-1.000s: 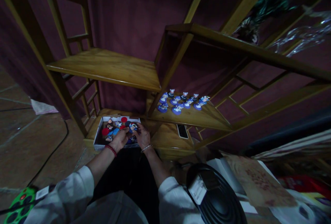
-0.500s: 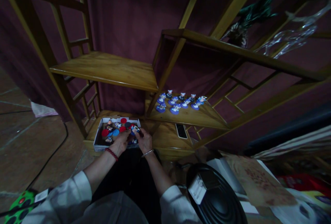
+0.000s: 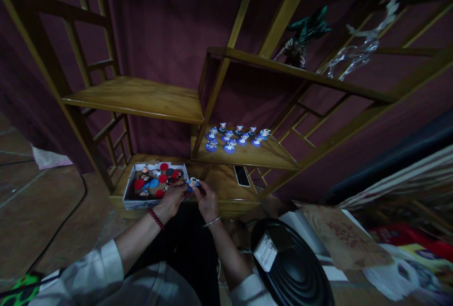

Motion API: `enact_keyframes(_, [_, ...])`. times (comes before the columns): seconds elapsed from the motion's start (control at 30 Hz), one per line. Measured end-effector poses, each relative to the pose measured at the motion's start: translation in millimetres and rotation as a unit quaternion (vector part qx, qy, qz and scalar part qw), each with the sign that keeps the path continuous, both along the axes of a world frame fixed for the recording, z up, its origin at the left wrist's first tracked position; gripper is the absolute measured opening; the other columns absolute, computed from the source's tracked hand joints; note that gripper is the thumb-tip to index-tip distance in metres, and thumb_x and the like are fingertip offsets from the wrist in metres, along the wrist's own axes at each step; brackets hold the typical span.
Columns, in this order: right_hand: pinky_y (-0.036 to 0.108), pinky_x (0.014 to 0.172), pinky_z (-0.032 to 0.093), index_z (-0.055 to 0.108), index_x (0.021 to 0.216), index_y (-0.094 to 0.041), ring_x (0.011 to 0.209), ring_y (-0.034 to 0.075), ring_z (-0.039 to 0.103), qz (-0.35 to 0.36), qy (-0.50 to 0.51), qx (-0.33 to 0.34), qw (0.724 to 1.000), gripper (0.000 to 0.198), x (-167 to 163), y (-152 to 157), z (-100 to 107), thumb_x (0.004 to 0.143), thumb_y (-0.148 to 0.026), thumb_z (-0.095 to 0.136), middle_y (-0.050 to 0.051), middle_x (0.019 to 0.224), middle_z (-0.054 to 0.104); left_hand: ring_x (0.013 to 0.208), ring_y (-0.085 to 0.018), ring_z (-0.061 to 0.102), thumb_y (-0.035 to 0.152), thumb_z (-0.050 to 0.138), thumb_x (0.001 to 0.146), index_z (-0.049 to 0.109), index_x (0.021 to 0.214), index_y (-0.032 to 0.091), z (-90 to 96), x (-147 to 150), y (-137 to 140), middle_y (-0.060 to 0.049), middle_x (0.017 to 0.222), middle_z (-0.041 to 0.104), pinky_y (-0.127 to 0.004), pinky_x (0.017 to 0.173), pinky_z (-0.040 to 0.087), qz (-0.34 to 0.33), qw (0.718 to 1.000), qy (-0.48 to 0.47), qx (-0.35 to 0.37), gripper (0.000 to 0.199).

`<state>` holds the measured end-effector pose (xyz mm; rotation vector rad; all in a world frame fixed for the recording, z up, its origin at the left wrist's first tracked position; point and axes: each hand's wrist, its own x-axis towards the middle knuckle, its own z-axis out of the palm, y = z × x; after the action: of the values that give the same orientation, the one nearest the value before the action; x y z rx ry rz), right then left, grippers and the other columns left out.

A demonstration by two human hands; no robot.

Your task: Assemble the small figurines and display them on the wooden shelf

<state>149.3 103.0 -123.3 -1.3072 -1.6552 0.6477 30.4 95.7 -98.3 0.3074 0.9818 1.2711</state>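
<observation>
Figurine (image 3: 192, 182) sits between the two hands (image 3: 208, 201), both nearly closed and pinching it, just beside the box (image 3: 141, 203).

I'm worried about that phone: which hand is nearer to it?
The right hand, left of the phone in view; the left hand is farther left, by the box.

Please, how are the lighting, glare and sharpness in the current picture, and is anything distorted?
Head view: dim overall, the maroon backdrop dark toward the top; head view: pale glints on the clear figurine; head view: the small figure between left hand and right hand lacks fine detail; head view: the left post leans strongly, probably wide-angle distortion.
</observation>
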Motion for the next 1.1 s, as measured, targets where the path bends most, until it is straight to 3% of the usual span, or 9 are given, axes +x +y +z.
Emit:
enact_keyframes(0.2, [0.033,0.083,0.049,0.060,0.102,-0.020,0.089,0.018,0.062,-0.003,0.040,0.000,0.999,0.029,25,-8,1,0.078,-0.035,0.054,0.006,0.097,0.067,0.063,-0.013,0.061,-0.002,0.056,0.070,0.062,0.066,0.010,2.6,21,-2,-0.005,0.068,0.065,-0.028,0.066,0.051,-0.025,1.000,-0.001,-0.002,0.014])
enact_keyframes(0.57, [0.037,0.088,0.047,0.060,0.103,-0.020,0.094,0.020,0.061,-0.019,0.071,0.011,0.997,0.031,80,-17,18,0.074,-0.031,0.059,0.005,0.102,0.066,0.060,-0.011,0.059,0.001,0.062,0.065,0.062,0.065,0.010,26.8,73,-1,-0.005,0.066,0.064,-0.025,0.063,0.049,-0.078,0.996,0.010,0.030,0.009])
enact_keyframes(0.73, [0.038,0.086,0.049,0.063,0.099,-0.020,0.092,0.021,0.062,-0.053,0.074,0.030,0.995,0.031,104,-16,28,0.071,-0.031,0.063,0.007,0.100,0.066,0.060,-0.011,0.059,0.002,0.064,0.061,0.062,0.070,0.012,33.8,98,5,-0.004,0.068,0.064,-0.025,0.063,0.049,-0.095,0.995,0.003,0.029,0.013])
enact_keyframes(0.93, [0.039,0.087,0.049,0.058,0.105,-0.020,0.095,0.022,0.061,-0.029,0.130,0.010,0.991,0.039,131,-10,39,0.069,-0.032,0.065,0.008,0.104,0.064,0.059,-0.010,0.058,0.001,0.062,0.062,0.061,0.074,0.013,47.6,125,16,-0.003,0.069,0.064,-0.022,0.059,0.046,-0.109,0.993,0.034,0.030,0.017])
enact_keyframes(1.1, [0.039,0.086,0.049,0.060,0.099,-0.017,0.091,0.022,0.062,-0.067,0.123,0.024,0.990,0.038,150,-3,50,0.065,-0.032,0.068,0.010,0.105,0.061,0.057,-0.010,0.056,0.000,0.060,0.062,0.060,0.070,0.013,58.7,144,25,-0.003,0.067,0.062,-0.022,0.057,0.045,-0.122,0.991,0.043,0.046,0.015])
